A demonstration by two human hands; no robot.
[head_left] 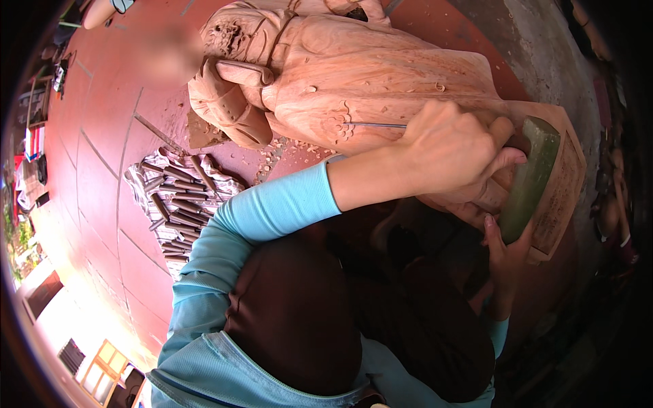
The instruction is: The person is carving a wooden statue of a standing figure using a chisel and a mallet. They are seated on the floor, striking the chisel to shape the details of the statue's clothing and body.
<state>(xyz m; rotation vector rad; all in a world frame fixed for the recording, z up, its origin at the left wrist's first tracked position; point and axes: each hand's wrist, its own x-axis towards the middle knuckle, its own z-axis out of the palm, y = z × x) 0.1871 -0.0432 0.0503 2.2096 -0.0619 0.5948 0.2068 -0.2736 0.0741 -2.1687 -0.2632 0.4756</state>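
Note:
My left hand (452, 146) is closed around a carving chisel. The chisel's thin metal shaft (377, 125) points left, its tip at a small carved flower pattern (342, 123) on a reddish wooden statue (381, 61) lying on its side. Most of the chisel's handle is hidden in my fist. At the lower right, my right hand (507, 262) grips a green mallet (529, 183). The mallet's long block stands beside the butt end of the chisel. Whether the two touch, I cannot tell.
Several carving tools (183, 197) lie on a striped cloth (146, 187) on the red tiled floor (102, 183). Wood chips (275, 160) are scattered near the statue. A wooden block (204, 132) sits under its carved end. Another person's arm (100, 12) shows at the top left.

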